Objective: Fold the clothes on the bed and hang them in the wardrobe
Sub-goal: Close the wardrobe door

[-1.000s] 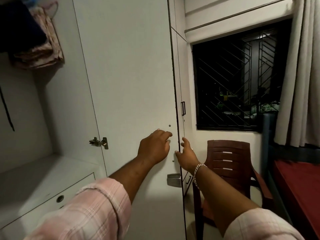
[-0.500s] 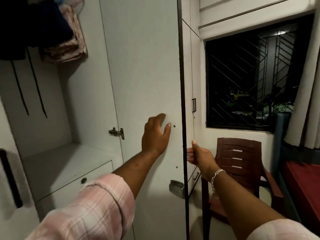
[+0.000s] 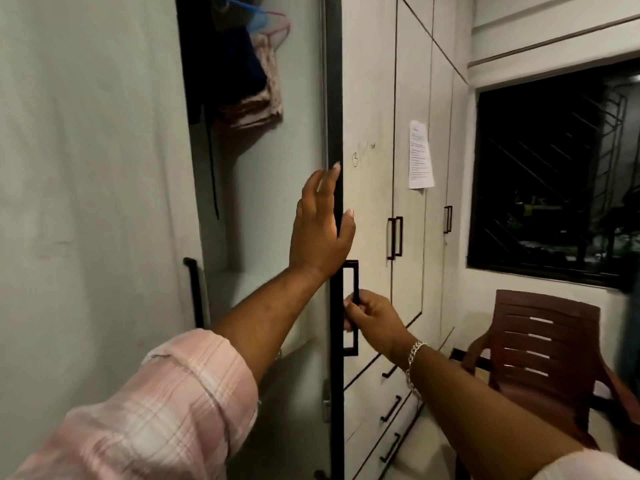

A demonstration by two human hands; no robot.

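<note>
The white wardrobe's right door (image 3: 334, 98) stands edge-on in the middle of the head view, narrowing the gap to the interior. My left hand (image 3: 320, 230) lies flat against the door's edge, fingers straight up its inner face and thumb on the outer side. My right hand (image 3: 372, 318) grips the door's black bar handle (image 3: 354, 282). Inside the gap, a dark blue garment (image 3: 239, 64) and a folded pink cloth (image 3: 258, 109) hang from blue and pink hangers (image 3: 266, 24).
The wardrobe's left door (image 3: 86, 202) with a black handle (image 3: 194, 292) fills the left. Shut cupboard doors with a taped paper (image 3: 420, 154) and drawers (image 3: 391, 414) lie to the right. A brown plastic chair (image 3: 540, 348) stands under a dark grilled window (image 3: 554, 174).
The right door has swung in from wide open to edge-on. My right hand moved from the door's edge onto the handle. My left hand slid to the door's edge.
</note>
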